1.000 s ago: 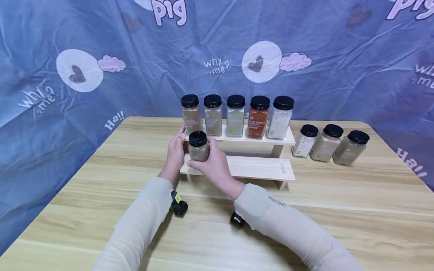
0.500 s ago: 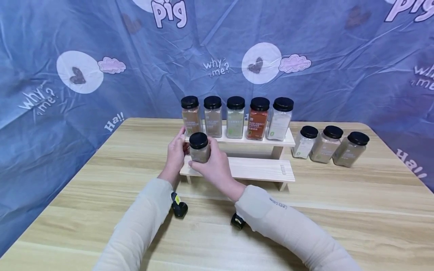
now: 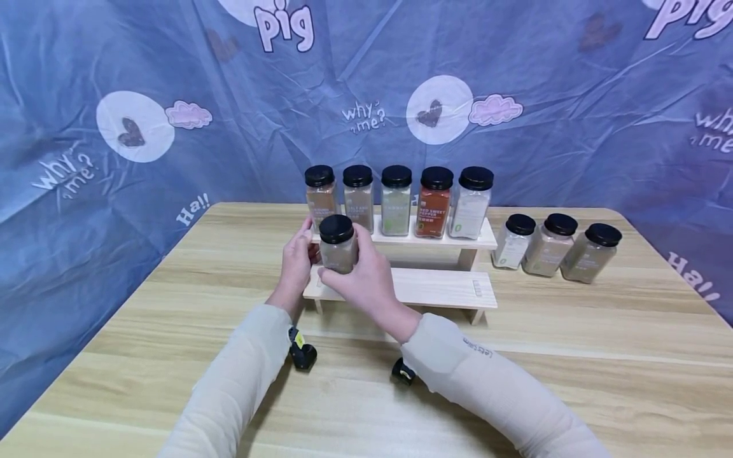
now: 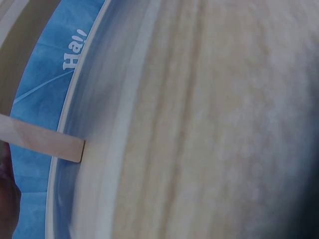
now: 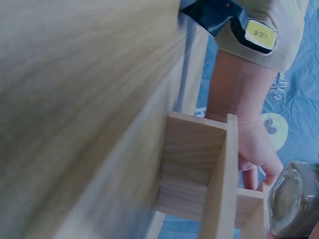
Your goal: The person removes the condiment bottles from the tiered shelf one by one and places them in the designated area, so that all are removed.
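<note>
A square spice jar [image 3: 338,256] with a black lid and grey-brown contents is in my right hand [image 3: 368,278], thumb on its near side. It is above the left end of the lower shelf of a two-tier wooden rack [image 3: 435,287], its glass base showing in the right wrist view. My left hand [image 3: 294,267] grips the rack's left end by the upper shelf; its thumb and fingers bend over the wood in the right wrist view. Several black-lidded jars line the upper shelf, among them a red sweet pepper jar [image 3: 434,207] and a white one [image 3: 471,207].
Right of the rack, a white jar [image 3: 513,245], a tan jar [image 3: 548,248] and a darker brown jar [image 3: 590,256] stand on the wooden table [image 3: 172,331]. A blue printed cloth [image 3: 258,127] hangs behind the table.
My right hand has raised the spice jar slightly above the lower shelf. My left hand stays at the rack's left end. The head view has shifted a little.
</note>
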`<state>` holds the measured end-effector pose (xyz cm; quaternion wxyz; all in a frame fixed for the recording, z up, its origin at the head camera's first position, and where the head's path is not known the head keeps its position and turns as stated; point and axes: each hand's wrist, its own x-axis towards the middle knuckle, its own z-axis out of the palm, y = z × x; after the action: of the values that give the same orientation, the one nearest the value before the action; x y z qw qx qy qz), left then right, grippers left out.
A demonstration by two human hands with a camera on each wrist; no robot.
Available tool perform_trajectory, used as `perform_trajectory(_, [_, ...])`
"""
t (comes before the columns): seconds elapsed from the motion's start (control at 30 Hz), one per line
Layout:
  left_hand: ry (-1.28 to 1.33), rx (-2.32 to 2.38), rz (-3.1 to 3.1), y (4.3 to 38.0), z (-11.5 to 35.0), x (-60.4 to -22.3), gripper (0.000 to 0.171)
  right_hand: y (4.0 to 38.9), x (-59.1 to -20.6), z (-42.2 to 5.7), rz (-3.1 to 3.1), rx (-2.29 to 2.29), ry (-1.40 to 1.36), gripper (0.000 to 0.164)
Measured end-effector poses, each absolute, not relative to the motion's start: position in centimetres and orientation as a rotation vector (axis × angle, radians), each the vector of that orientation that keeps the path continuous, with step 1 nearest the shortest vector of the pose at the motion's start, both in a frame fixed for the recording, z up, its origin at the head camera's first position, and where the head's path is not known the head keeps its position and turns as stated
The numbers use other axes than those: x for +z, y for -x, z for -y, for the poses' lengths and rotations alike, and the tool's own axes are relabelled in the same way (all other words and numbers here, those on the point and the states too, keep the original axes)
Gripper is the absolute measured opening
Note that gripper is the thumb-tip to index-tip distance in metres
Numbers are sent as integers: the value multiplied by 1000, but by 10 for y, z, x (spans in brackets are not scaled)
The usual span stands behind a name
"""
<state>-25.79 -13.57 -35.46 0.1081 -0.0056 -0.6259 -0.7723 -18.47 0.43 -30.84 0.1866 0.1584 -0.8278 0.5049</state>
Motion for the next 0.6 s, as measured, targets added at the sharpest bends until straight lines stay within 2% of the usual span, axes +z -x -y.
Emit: perform_trajectory(0.6, [-40,-2210,1897,256,137,-354,47,187,-300,-23,1895,1576,-524,76])
